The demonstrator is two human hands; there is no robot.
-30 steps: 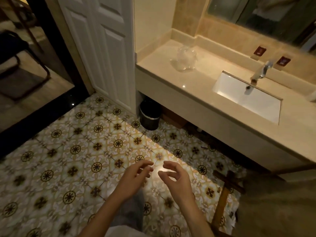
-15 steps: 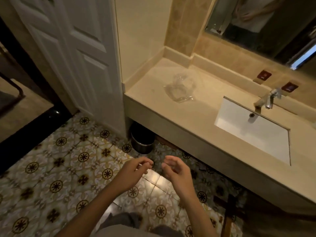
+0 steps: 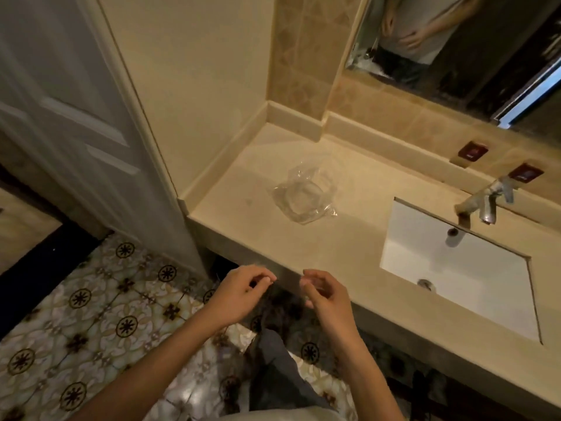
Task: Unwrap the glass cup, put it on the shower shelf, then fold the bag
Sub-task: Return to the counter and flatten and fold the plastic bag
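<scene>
A glass cup wrapped in a clear plastic bag [image 3: 303, 197] stands on the beige vanity counter [image 3: 334, 247], left of the sink. My left hand [image 3: 243, 291] and my right hand [image 3: 326, 294] hover side by side below the counter's front edge, a good way short of the bag. Both hold nothing, with fingers loosely curled and apart. No shower shelf is in sight.
A white rectangular sink [image 3: 455, 268] with a chrome tap [image 3: 482, 203] fills the counter's right part. A mirror [image 3: 455, 41] hangs above it. A white door [image 3: 76, 117] stands to the left, over a patterned tile floor [image 3: 91, 314]. My leg [image 3: 279, 375] shows below.
I have come closer to the counter and the view has tilted up, so the wrapped cup looks larger. My hands have risen to the counter's front edge, still empty.
</scene>
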